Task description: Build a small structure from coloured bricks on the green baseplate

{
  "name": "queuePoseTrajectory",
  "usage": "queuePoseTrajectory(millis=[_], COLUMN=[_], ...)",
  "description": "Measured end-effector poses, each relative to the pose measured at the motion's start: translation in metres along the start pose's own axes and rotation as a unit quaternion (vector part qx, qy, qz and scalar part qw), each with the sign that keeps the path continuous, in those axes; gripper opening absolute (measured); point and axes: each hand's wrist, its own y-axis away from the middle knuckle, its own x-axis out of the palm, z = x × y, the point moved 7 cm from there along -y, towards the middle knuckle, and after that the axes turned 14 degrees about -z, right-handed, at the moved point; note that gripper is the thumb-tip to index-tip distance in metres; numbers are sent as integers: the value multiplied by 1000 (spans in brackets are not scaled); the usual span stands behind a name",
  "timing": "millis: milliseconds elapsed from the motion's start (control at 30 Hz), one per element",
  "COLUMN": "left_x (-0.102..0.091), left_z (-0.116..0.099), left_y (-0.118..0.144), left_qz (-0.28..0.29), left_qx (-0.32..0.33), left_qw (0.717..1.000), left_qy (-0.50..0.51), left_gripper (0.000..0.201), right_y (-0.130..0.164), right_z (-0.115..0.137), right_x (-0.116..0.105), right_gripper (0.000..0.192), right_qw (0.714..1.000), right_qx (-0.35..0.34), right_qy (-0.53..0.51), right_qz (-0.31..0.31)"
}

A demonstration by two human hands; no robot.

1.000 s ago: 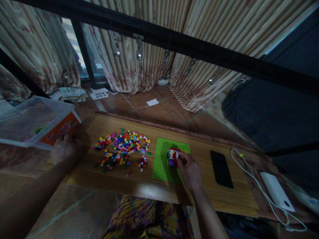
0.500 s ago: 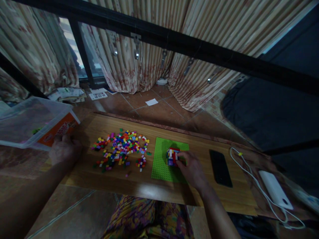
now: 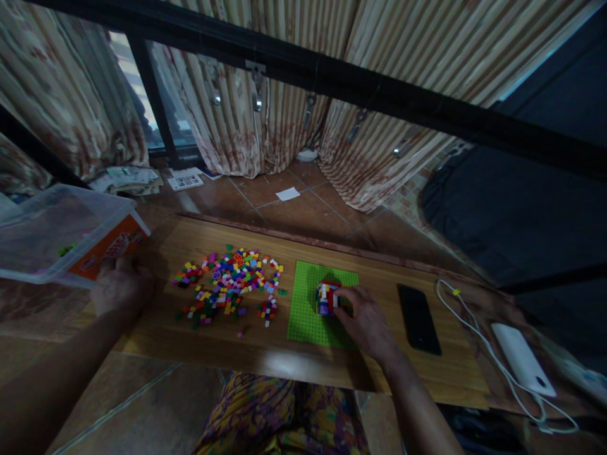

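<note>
Wooden bench (image 3: 303,366) spanning the lower half of the frame, with a clear plastic box (image 3: 57,234) at its left end. Centre: green baseplate (image 3: 308,316) carrying a small multicoloured brick block (image 3: 326,298). Left of centre: scattered loose bricks (image 3: 227,287). Right: dark phone (image 3: 417,318), white power bank (image 3: 521,360) and its cable (image 3: 469,344). The right hand (image 3: 365,322) has its fingers curled about the block's right side, gripping it. The left hand (image 3: 121,291) rests knuckles-up below the box; its closure cannot be told. Pressing bricks squarely, straight down over the studs, would likely seat them best.
</note>
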Motion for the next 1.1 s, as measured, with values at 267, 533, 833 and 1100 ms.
queuePoseTrajectory(millis=[267, 533, 833, 1100], left_x=[-3, 0, 1, 0], left_z=[-2, 0, 1, 0], left_y=[2, 0, 0, 0], left_qz=[6, -3, 4, 5], left_qx=[-5, 5, -3, -5], left_qw=[1000, 1000, 1000, 1000], left_qy=[-4, -5, 3, -3], left_gripper=[57, 54, 54, 55], right_y=[3, 3, 2, 1], right_z=[1, -4, 0, -7], right_x=[-2, -1, -7, -13], right_gripper=[30, 22, 20, 22], right_qw=[999, 998, 996, 998], right_qx=[0, 15, 5, 31], right_qy=[-22, -59, -83, -8], right_qz=[24, 8, -20, -49])
